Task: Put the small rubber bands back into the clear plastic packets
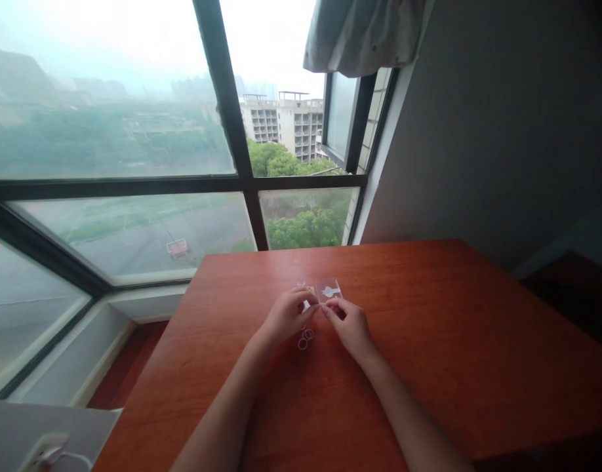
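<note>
My left hand and my right hand meet fingertip to fingertip above the wooden table. Both are closed in a pinch, and whatever lies between the fingertips is too small to make out. Just beyond them a clear plastic box lies with something whitish in or on it. Small golden and pale pieces show partly behind my left fingers. Several thin silvery rings lie on the wood between my wrists, some overlapping.
A large window with dark frames stands beyond the table's far and left edges. One pane at the right is swung outward, under a grey curtain. A grey wall rises at the right. At lower left is a white cable.
</note>
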Demonstrator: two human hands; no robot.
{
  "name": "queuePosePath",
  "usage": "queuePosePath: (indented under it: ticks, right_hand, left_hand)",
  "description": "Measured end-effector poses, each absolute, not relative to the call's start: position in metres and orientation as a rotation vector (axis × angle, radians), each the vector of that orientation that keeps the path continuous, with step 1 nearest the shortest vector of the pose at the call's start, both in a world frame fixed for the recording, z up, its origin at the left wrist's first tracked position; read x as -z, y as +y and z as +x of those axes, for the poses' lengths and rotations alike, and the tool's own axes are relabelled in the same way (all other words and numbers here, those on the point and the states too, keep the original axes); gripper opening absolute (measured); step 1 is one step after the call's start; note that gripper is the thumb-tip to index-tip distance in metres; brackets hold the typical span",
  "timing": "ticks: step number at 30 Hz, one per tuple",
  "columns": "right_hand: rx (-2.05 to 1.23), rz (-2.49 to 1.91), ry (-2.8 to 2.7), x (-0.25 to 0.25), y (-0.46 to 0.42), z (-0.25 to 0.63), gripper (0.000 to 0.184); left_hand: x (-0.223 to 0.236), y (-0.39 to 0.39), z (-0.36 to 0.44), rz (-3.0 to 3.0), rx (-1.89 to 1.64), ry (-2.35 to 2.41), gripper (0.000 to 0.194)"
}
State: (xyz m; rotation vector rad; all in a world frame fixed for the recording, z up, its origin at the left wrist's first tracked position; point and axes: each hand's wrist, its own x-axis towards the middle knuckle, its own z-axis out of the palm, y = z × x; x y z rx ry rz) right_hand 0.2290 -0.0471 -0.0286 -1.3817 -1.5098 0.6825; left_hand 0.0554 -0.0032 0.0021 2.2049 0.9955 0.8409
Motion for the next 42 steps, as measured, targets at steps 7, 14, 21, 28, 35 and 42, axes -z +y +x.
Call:
queuePosePath:
  ticks: [7,14,21,28,35,42]
  right_hand:
    - [-0.68,-1.435,-1.523,0.031,-0.046,0.23,0.024]
    - [-0.653,-1.46,-1.635,0.037,-0.044,0.23,0.019]
    - [-0.66,-1.461,-1.693,0.039,-0.046,0.229,0.014]
    - [-0.62,-1.483,-1.827,0.031,-0.05,0.229,0.011]
    - [-0.576,-1.5,-2.002,0.021,-0.059,0.228,0.011]
    - [-0.572,-1.503,-2.066,0.021,-0.058,0.229,0.006]
  left_hand:
    - [0.004,0.001,0.053,2.2,-0.93,1.167,0.01]
    - [0.011,0.009,0.047,2.162,-1.058,1.553,0.015]
    - [0.017,0.01,0.052,2.153,-1.035,1.595,0.016]
    - [0.017,0.01,0.047,2.156,-1.047,1.539,0.015]
    - [0.012,0.01,0.042,2.124,-1.056,1.524,0.016]
    - [0.011,0.009,0.041,2.137,-1.031,1.507,0.015]
